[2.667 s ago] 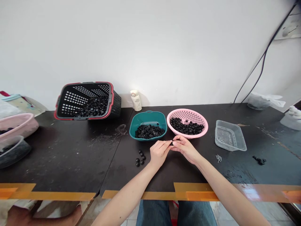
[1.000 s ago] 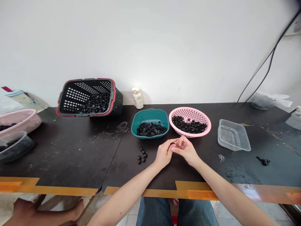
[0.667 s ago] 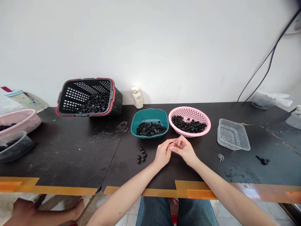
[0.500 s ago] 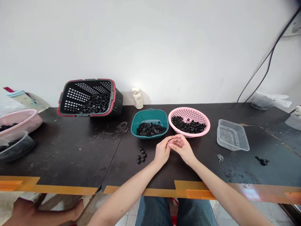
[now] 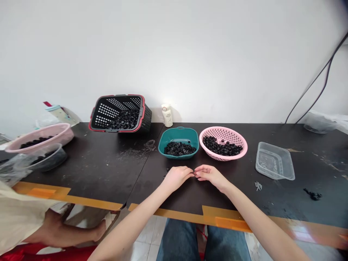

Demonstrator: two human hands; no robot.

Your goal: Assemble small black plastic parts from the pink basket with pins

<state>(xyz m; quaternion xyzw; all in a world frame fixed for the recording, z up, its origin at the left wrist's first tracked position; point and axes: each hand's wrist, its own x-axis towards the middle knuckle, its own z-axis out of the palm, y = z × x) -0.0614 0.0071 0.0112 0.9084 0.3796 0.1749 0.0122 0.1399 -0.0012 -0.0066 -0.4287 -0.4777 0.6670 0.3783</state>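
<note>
My left hand [image 5: 178, 177] and my right hand [image 5: 211, 175] meet over the dark table, fingertips pinched together. Between them is a small black part [image 5: 194, 173], mostly covered by the fingers, so its shape is hard to make out. Just behind my left hand stands a teal basin [image 5: 178, 157] with many small black ring-like pieces [image 5: 178, 148] in it. Beyond my right hand is a pink sieve basket [image 5: 233, 158], also holding black pieces [image 5: 221, 146]. A few round black caps [image 5: 168, 169] lie beside my left hand, partly hidden by it.
Left, a dark basket with a red rim [image 5: 148, 117] lies tilted, black parts inside. A pink bowl [image 5: 66, 134] and a clear tub [image 5: 58, 157] sit near a seated person [image 5: 19, 214]. Right are a clear container [image 5: 280, 163], small pins [image 5: 258, 186] and black pieces [image 5: 314, 195].
My hands have drawn a little nearer the table's front edge, and the fingers have flattened, with the left hand now over most of the loose caps. The view has turned left.
</note>
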